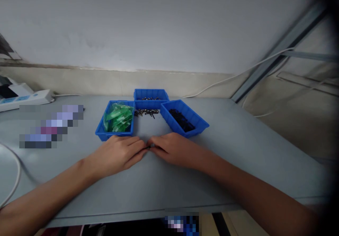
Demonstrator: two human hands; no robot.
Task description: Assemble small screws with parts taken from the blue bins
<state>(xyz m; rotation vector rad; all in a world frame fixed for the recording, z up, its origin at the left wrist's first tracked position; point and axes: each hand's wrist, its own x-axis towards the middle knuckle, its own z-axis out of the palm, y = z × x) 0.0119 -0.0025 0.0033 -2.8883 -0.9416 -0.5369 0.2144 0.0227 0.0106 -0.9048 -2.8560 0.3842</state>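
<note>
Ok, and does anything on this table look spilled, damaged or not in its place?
Possibly: some small parts lie loose on the table, in front of the back blue bin, not inside it, so they may have spilled. The right blue bin also stands at an angle. I see no clear damage.

Small dark piece (149, 147), pinched between fingertips of both hands (120, 153), above tabletop (159, 183).

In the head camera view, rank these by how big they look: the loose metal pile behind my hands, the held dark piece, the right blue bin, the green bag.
1. Right blue bin
2. Green bag
3. Loose metal pile
4. Held dark piece
</note>
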